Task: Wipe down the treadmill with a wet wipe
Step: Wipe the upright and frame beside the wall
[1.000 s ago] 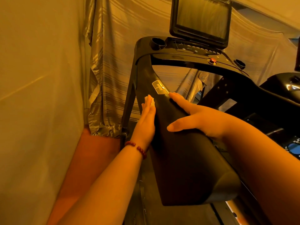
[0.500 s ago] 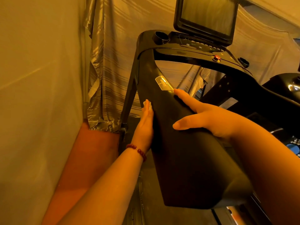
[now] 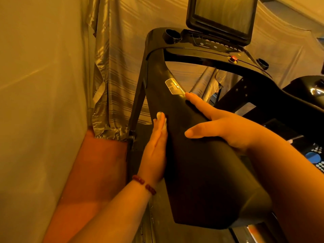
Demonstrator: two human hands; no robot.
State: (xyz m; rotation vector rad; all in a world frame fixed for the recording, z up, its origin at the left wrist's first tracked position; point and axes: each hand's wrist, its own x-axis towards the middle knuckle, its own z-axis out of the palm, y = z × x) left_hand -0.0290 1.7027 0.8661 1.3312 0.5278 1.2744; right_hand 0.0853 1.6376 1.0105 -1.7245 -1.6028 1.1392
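Wipe: a small white wad [image 3: 160, 115] shows only past the fingertips of the left hand [image 3: 156, 151], pinned against the outer side of the rail [image 3: 201, 172].
Rail: the black padded left arm of the treadmill [image 3: 201, 57], running between the two hands and away from them.
Left hand: fingers straight and together, palm flat on the rail's side; it presses the wipe and grips nothing.
Right hand: it [image 3: 224, 127] lies spread on top of the rail, fingers straight, thumb out, forefinger at the near corner of a metal plate [image 3: 174, 86].
Beyond the hands: a red button [image 3: 233, 58] and a dark screen [image 3: 222, 16]; a curtain [image 3: 115, 67] hangs left of the left hand.
Risk: the wad is pinned, not gripped, so a fast stroke or eased pressure could let it slip out and drop beside the rail.
Risk: so little wipe likely cleans only a narrow strip, and the bare right hand may re-soil the top.
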